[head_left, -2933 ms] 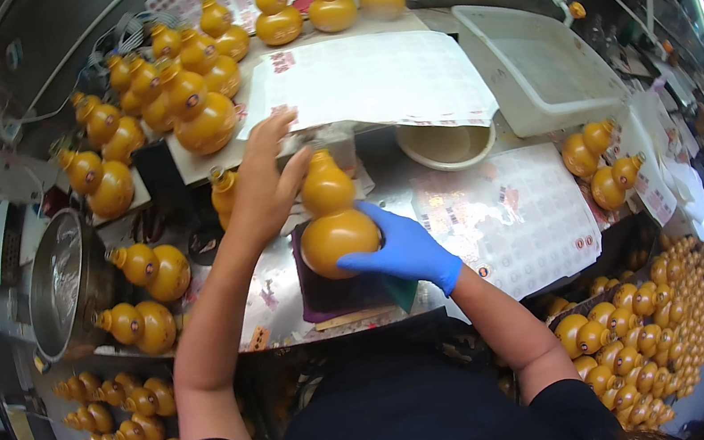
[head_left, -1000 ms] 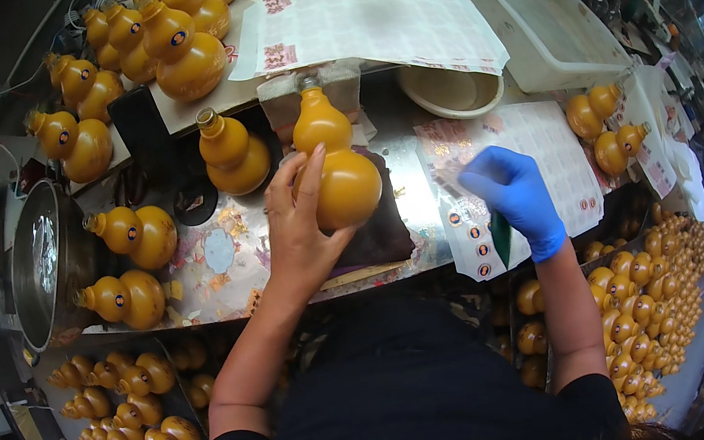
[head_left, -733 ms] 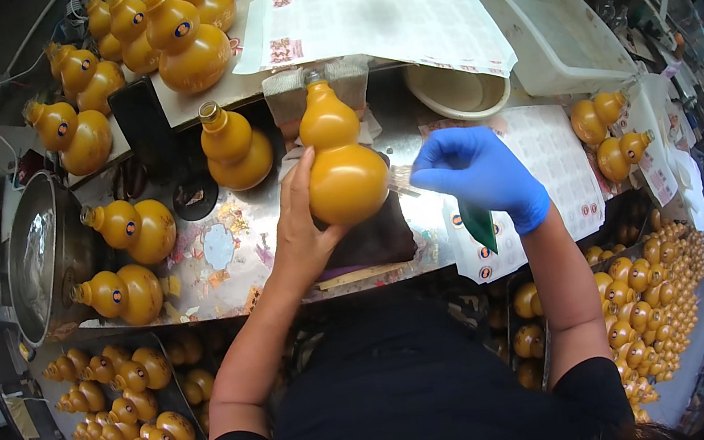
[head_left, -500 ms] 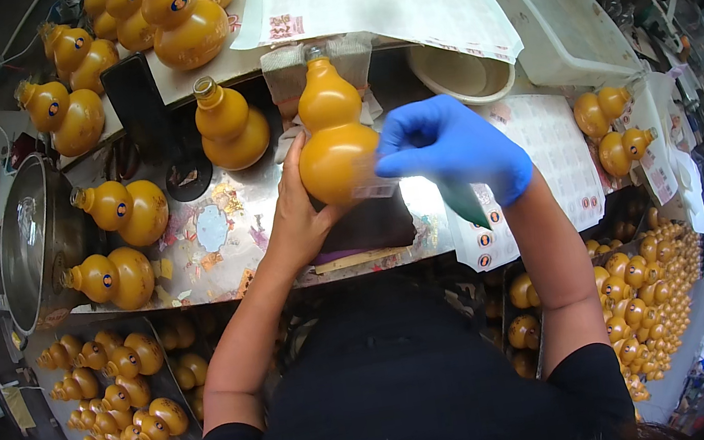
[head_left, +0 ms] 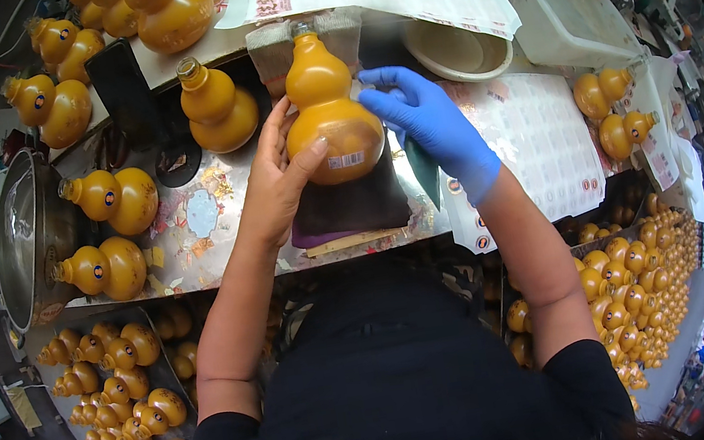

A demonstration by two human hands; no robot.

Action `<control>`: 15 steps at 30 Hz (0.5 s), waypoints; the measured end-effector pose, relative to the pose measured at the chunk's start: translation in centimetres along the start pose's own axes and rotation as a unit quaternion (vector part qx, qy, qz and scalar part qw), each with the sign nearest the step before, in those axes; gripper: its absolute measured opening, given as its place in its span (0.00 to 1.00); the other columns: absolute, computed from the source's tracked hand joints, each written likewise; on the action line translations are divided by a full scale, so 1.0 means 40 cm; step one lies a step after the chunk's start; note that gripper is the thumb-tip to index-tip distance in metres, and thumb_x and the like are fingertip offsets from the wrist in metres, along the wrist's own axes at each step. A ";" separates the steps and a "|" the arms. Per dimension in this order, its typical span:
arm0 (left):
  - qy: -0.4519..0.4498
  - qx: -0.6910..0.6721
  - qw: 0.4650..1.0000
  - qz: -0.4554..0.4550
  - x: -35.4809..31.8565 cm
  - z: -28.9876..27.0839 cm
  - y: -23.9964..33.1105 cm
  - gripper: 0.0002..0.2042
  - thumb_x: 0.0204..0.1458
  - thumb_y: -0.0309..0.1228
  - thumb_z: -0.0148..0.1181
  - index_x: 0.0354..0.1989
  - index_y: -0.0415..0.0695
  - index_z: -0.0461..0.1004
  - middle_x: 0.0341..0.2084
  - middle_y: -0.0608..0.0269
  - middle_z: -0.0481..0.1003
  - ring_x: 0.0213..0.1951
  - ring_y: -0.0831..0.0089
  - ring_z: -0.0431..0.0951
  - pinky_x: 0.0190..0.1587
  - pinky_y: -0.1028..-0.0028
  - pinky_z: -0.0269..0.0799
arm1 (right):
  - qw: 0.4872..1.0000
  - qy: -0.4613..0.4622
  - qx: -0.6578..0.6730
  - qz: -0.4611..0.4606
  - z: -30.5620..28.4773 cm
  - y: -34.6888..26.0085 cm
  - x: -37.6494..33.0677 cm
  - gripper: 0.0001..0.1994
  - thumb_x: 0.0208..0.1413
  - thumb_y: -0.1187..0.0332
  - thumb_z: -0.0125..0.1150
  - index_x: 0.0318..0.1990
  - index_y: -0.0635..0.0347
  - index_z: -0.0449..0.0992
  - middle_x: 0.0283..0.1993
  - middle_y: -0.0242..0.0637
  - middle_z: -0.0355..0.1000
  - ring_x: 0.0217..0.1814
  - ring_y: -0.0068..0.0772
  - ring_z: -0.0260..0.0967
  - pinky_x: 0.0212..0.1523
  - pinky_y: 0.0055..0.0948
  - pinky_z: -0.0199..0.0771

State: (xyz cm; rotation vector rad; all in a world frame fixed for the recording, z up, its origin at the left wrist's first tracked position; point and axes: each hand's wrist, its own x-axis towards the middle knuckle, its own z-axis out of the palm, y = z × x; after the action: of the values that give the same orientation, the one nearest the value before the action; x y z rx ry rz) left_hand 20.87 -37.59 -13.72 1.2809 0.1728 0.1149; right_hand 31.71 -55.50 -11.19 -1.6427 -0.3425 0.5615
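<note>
A glossy orange gourd-shaped bottle (head_left: 327,106) is lifted above a dark cloth pad (head_left: 355,206) on the worktable. My bare left hand (head_left: 275,181) grips its round lower belly from the left. My right hand (head_left: 428,119), in a blue glove, presses flat against the bottle's right side, where a small white label shows near the bottom. A green cloth hangs under the gloved palm.
More orange gourd bottles stand at left (head_left: 111,200), behind (head_left: 215,109) and right (head_left: 615,106). Sticker sheets (head_left: 539,140) cover the table. A white bowl (head_left: 454,48), a white tray (head_left: 560,6) and a metal pot (head_left: 30,234) sit around. Crates of small gourds (head_left: 115,388) lie below.
The left hand lifted the gourd off the pad and turned it. The gloved right hand came in from the right sticker sheet and pressed onto the bottle's side.
</note>
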 end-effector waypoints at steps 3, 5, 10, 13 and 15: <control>0.002 -0.004 1.000 -0.012 0.002 0.007 0.003 0.38 0.54 0.36 0.62 0.68 0.36 0.47 0.62 0.50 0.58 0.64 0.65 0.59 0.66 0.69 0.52 | 0.995 -0.047 -0.018 0.087 -0.001 0.014 -0.032 0.33 0.49 0.46 0.66 0.54 0.66 0.71 0.28 0.27 0.66 0.30 0.15 0.61 0.33 0.18 0.64; -0.004 -0.019 1.000 -0.013 -0.001 0.008 0.001 0.38 0.54 0.36 0.62 0.68 0.36 0.48 0.62 0.50 0.58 0.64 0.66 0.59 0.65 0.70 0.52 | 0.995 -0.042 -0.086 0.040 0.009 0.045 -0.027 0.35 0.49 0.42 0.64 0.51 0.69 0.74 0.29 0.31 0.69 0.30 0.18 0.63 0.33 0.20 0.66; -0.013 -0.048 0.999 -0.019 -0.001 -0.002 -0.005 0.39 0.54 0.36 0.62 0.68 0.35 0.47 0.63 0.51 0.58 0.63 0.67 0.59 0.65 0.71 0.53 | 0.996 -0.018 -0.085 0.024 0.019 0.049 -0.023 0.34 0.49 0.43 0.64 0.49 0.70 0.75 0.33 0.35 0.73 0.34 0.21 0.67 0.37 0.22 0.69; -0.024 -0.023 0.999 -0.003 0.000 -0.007 -0.009 0.40 0.53 0.37 0.63 0.68 0.35 0.46 0.62 0.52 0.58 0.63 0.68 0.60 0.64 0.71 0.54 | 0.997 -0.035 -0.063 0.033 0.025 0.029 -0.032 0.34 0.50 0.45 0.65 0.52 0.70 0.72 0.39 0.39 0.74 0.39 0.23 0.70 0.42 0.24 0.71; -0.029 -0.023 0.999 -0.005 -0.003 -0.001 -0.011 0.42 0.53 0.37 0.64 0.69 0.34 0.45 0.63 0.52 0.57 0.62 0.68 0.61 0.64 0.71 0.54 | 0.995 -0.050 -0.071 0.054 0.030 0.029 -0.041 0.35 0.51 0.48 0.65 0.57 0.69 0.68 0.48 0.43 0.74 0.46 0.25 0.72 0.49 0.25 0.72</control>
State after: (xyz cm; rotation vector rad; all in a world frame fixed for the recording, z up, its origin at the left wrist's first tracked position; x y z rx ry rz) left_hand 20.73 -37.69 -14.16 1.2365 0.1256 0.0726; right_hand 29.60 -55.54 -12.15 -1.7818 -0.3751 0.7162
